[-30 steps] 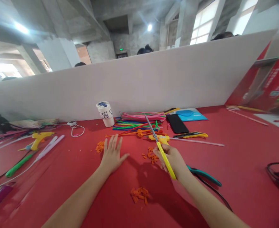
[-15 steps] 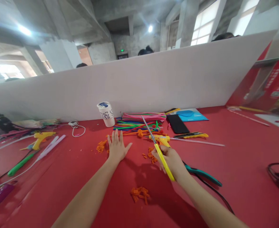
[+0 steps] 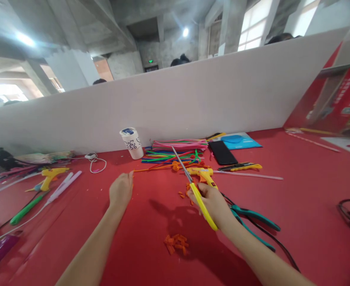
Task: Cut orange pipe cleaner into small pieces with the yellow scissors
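Right hand (image 3: 211,203): grips yellow-handled scissors (image 3: 203,206), blades pointing away from the wearer. Left hand (image 3: 120,191): fingers curled near an orange stem (image 3: 145,170) — grip not discernible. Orange pieces (image 3: 171,240) lie on the red tabletop (image 3: 145,254) — yellow glue gun (image 3: 201,172) beyond.

Red desk (image 3: 151,262): orange bits (image 3: 171,241) nr front, more nr ctr; ylw glue guns (image 3: 201,172) x2, 1 L, 1 ctr; teal-handled pliers (image 3: 256,217) R; wht cup (image 3: 133,147), blk phone (image 3: 223,153), blue pkt (image 3: 246,141), coloured stems (image 3: 191,146) (prob. pipe cleaners) at back.
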`<state>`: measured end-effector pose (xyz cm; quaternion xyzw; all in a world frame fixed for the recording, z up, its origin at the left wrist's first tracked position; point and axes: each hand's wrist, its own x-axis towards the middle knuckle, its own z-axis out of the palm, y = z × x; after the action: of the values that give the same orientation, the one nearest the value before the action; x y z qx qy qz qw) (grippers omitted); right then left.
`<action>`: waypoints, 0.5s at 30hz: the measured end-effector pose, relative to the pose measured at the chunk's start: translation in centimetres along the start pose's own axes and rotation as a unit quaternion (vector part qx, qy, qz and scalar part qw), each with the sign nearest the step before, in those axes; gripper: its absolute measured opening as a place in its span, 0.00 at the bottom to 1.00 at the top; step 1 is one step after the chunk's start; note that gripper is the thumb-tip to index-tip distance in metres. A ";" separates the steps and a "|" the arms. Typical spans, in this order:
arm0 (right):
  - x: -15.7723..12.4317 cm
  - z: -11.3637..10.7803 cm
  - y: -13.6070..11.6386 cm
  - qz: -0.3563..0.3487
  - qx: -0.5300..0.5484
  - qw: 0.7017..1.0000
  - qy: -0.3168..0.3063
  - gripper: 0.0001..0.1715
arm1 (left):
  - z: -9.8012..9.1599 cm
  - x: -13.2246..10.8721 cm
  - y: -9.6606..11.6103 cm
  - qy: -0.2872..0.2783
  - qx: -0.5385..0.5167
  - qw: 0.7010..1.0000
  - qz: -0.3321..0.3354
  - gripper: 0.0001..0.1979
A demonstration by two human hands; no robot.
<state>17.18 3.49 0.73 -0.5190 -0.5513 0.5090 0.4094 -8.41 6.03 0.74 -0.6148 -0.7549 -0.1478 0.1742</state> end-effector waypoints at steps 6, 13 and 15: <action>0.5 0.1 0.7 -0.004 -0.042 0.999 0.005 0.12 | 0.6 -2.7 2.5 -0.069 -0.078 0.991 0.081 0.22; 0.2 0.1 0.6 -0.018 -0.078 0.997 0.008 0.10 | -2.9 -5.5 4.4 -0.288 -0.366 0.838 0.282 0.08; 0.2 0.1 0.7 -0.024 -0.090 0.996 0.011 0.11 | -4.0 -6.0 5.1 -0.339 -0.384 0.807 0.293 0.05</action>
<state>17.16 3.60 0.05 -0.5457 -0.6025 0.4416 0.3798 -2.01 -0.02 1.69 -0.8345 -0.4315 -0.1500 -0.3081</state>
